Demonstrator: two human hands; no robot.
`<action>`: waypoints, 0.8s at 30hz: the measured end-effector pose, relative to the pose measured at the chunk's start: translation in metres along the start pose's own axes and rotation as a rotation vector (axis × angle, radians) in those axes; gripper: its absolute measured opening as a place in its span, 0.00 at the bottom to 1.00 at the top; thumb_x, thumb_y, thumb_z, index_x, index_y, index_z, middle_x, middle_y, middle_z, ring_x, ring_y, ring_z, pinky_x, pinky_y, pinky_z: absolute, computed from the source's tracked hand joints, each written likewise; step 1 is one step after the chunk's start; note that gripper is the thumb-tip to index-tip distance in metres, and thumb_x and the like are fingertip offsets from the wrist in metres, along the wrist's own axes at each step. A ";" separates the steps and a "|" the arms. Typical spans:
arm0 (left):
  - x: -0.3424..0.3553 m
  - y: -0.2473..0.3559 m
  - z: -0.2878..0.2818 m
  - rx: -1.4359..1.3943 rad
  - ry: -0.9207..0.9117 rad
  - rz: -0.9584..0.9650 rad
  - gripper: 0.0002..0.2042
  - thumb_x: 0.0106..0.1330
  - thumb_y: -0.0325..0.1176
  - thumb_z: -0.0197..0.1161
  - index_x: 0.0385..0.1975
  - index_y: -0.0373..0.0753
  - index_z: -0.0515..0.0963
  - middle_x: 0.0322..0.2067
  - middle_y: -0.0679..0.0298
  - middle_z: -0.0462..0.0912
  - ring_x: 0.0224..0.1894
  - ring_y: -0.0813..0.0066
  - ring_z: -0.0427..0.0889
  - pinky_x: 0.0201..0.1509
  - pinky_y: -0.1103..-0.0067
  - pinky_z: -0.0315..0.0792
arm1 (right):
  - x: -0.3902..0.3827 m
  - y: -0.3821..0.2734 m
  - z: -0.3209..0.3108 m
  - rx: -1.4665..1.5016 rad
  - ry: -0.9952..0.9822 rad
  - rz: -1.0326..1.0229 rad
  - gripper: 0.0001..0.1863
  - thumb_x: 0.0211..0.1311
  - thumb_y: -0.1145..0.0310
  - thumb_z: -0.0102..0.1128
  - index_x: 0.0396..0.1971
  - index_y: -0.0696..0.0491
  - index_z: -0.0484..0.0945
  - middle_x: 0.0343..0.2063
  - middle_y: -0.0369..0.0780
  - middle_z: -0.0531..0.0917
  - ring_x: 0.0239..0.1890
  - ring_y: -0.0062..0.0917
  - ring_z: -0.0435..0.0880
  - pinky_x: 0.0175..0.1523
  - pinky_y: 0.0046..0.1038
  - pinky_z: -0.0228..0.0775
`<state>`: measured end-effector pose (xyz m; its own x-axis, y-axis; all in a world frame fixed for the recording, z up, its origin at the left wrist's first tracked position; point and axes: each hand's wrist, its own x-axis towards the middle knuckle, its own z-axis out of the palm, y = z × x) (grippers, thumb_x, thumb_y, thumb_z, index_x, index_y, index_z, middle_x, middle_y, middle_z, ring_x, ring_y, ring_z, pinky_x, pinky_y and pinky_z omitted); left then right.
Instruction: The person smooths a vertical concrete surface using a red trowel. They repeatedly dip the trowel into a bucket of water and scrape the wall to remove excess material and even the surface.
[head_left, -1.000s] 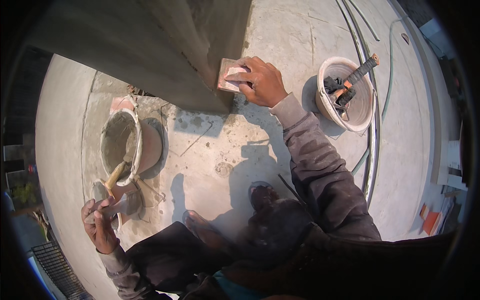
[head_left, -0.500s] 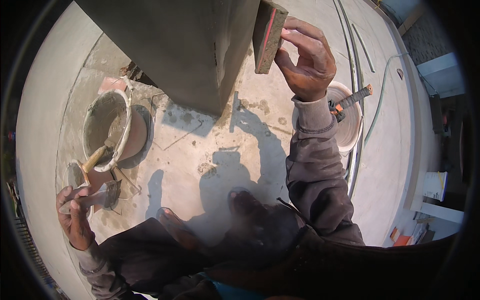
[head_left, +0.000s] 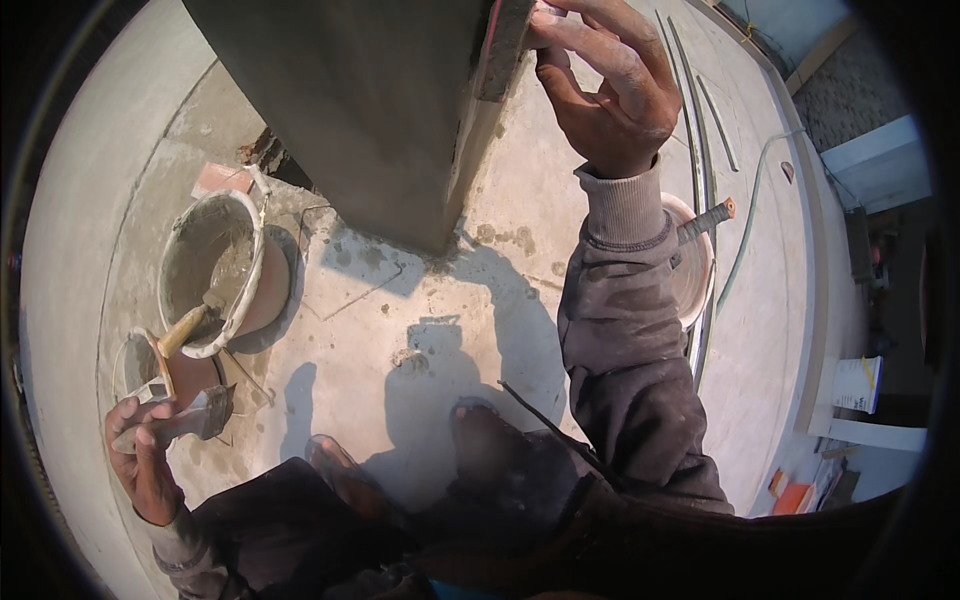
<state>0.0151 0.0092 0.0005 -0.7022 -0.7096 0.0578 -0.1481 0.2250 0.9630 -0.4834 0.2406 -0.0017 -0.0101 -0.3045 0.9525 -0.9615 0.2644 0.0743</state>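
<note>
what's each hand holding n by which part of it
The right hand grips a flat block from its back; the left hand holds a grey wide-ended tool by its narrow end.

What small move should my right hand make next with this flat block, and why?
Probably slide the flat block gently down the right side of the column. Your right hand holds it at or close to that side, which runs on below the block to the floor, while your left hand is taken up with a flat-bladed tool.
</note>
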 end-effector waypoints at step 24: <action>0.009 -0.001 0.003 -0.005 -0.002 0.036 0.20 0.78 0.36 0.52 0.63 0.33 0.62 0.45 0.54 0.81 0.53 0.59 0.81 0.55 0.67 0.77 | -0.065 0.010 0.015 0.413 0.037 0.227 0.21 0.52 0.80 0.72 0.49 0.54 0.84 0.47 0.44 0.83 0.48 0.28 0.85 0.47 0.26 0.84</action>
<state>0.0072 0.0044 -0.0009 -0.7082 -0.7000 0.0919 -0.1193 0.2469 0.9617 -0.4966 0.2493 -0.0675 -0.2301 -0.2468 0.9414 -0.9649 -0.0682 -0.2538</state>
